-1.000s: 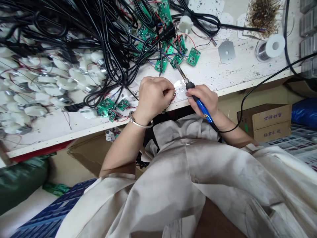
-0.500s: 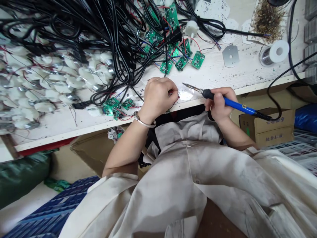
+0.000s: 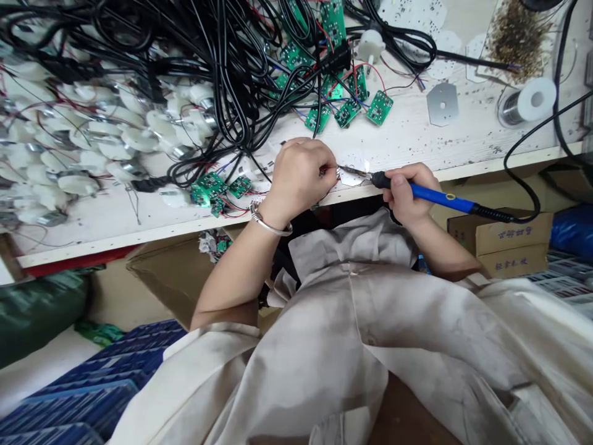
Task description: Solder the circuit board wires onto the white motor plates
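Note:
My right hand (image 3: pixel 410 191) is wrapped round the blue handle of a soldering iron (image 3: pixel 438 196), whose tip points left. That tip lies over a small white metal plate (image 3: pixel 353 179) at the table's front edge, close beside the fingertips of my left hand (image 3: pixel 303 173). My left hand is closed in a pinch at the plate's left side. A bit of thin red wire shows at its fingers, mostly hidden by them. Left of that hand, green circuit boards (image 3: pixel 210 190) with red wires lie on the table.
Black cables (image 3: pixel 227 80) lie heaped behind my left hand, with white motor parts (image 3: pixel 111 145) to the left. More circuit boards (image 3: pixel 380 108) are at the back. A grey plate (image 3: pixel 442 104), a solder spool (image 3: pixel 532 102) and a brown granular pile (image 3: pixel 519 40) stand at the right.
The soldering iron's tip has moved left and down, from above the plate to beside my left fingertips. My left hand keeps its pinch. The view has shifted slightly.

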The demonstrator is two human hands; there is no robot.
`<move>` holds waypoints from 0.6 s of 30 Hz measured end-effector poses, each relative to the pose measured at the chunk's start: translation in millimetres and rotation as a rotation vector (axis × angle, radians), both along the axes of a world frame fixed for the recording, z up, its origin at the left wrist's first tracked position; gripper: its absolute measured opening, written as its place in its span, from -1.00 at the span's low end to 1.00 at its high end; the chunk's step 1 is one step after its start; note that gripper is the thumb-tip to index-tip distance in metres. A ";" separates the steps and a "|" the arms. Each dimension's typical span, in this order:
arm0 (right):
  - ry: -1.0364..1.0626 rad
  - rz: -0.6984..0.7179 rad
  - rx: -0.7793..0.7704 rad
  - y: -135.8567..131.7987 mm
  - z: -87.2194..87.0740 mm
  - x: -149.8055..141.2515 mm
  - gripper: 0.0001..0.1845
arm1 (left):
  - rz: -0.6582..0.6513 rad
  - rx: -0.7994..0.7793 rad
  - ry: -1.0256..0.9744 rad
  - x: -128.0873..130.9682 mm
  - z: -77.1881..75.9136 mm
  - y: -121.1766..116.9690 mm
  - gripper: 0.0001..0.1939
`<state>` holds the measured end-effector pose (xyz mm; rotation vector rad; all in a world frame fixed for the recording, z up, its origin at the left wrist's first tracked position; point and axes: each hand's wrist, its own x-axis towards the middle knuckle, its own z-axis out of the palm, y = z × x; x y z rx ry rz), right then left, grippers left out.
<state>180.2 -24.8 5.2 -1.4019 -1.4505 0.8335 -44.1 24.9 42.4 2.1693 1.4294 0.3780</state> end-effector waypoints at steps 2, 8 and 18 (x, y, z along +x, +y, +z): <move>-0.012 -0.001 -0.014 0.0 -0.4 -0.1 -0.45 | -0.004 0.003 -0.005 -0.1 0.0 -0.3 -0.82; 0.102 -0.025 0.093 1.7 -8.2 -5.0 -0.53 | -0.017 0.000 0.030 1.7 1.6 0.2 -0.81; -0.044 -0.019 0.061 -0.6 -2.6 1.1 -0.50 | 0.008 -0.018 0.048 3.5 2.6 0.9 -0.81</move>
